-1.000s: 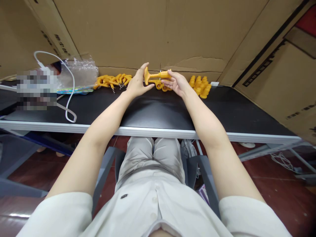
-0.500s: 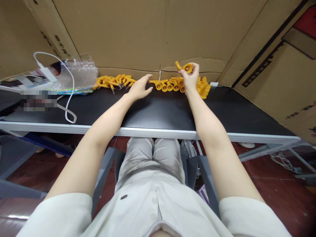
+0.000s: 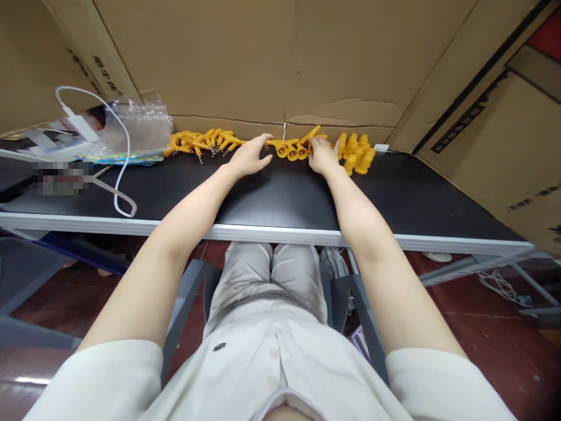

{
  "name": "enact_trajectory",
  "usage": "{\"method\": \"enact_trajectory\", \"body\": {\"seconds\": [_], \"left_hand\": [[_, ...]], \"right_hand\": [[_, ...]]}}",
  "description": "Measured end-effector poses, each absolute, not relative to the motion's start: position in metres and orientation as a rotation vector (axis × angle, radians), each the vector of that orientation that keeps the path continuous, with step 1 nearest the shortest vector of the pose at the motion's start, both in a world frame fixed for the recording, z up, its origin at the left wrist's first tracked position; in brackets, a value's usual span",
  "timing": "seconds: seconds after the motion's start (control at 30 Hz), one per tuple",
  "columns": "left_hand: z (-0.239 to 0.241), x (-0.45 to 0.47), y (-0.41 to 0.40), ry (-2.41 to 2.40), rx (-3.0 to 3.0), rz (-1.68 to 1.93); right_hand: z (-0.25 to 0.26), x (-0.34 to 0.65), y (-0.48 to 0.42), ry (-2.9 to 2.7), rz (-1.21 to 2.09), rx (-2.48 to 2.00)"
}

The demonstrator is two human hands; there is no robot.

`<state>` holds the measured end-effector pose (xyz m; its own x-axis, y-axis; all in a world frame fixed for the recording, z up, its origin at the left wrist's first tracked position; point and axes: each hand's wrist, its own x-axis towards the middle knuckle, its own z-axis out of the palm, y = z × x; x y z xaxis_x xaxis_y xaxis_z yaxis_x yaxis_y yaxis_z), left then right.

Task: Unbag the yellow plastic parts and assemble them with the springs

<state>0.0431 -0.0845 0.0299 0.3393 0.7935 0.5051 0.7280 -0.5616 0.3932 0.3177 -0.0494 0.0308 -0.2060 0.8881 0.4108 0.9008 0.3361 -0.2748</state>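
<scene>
My left hand (image 3: 250,155) rests at the left end of a row of yellow cup-ended plastic pieces (image 3: 293,153), thumb apart from the fingers, holding nothing. The pieces lie side by side with their round openings towards me. My right hand (image 3: 323,155) is down at the right part of this row, fingers curled round a yellow cup-ended piece (image 3: 312,134) whose stem slants up beside the fingertips. Its cup is mostly hidden by the hand. Right of that hand several yellow pieces (image 3: 360,153) stand close together. Left of my left hand lies a heap of yellow handles with metal spiral tips (image 3: 205,141).
A cardboard wall (image 3: 228,70) rises behind the black tabletop (image 3: 280,199). At the left are clear plastic wrap (image 3: 144,126), a white cable (image 3: 125,131) and a white adapter (image 3: 83,127). A small white item (image 3: 381,148) sits at the back right.
My right hand has come down and left from above the row, bringing the yellow cup-ended piece to the row. My left hand has stayed in place.
</scene>
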Motion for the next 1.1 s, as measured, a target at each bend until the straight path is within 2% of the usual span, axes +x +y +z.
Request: {"method": "enact_trajectory", "body": {"seconds": [0.3, 0.6, 1.1], "left_hand": [[0.032, 0.044, -0.087, 1.414, 2.51, 0.941], [0.032, 0.044, -0.088, 1.423, 2.543, 0.925], [0.036, 0.046, -0.094, 1.461, 2.562, 0.836]], "right_hand": [[0.034, 0.318, -0.051, -2.057, -0.07, -1.59], [0.027, 0.31, -0.043, -2.108, -0.117, -1.82], [0.031, 0.303, -0.049, -1.999, -0.181, -1.74]]}}
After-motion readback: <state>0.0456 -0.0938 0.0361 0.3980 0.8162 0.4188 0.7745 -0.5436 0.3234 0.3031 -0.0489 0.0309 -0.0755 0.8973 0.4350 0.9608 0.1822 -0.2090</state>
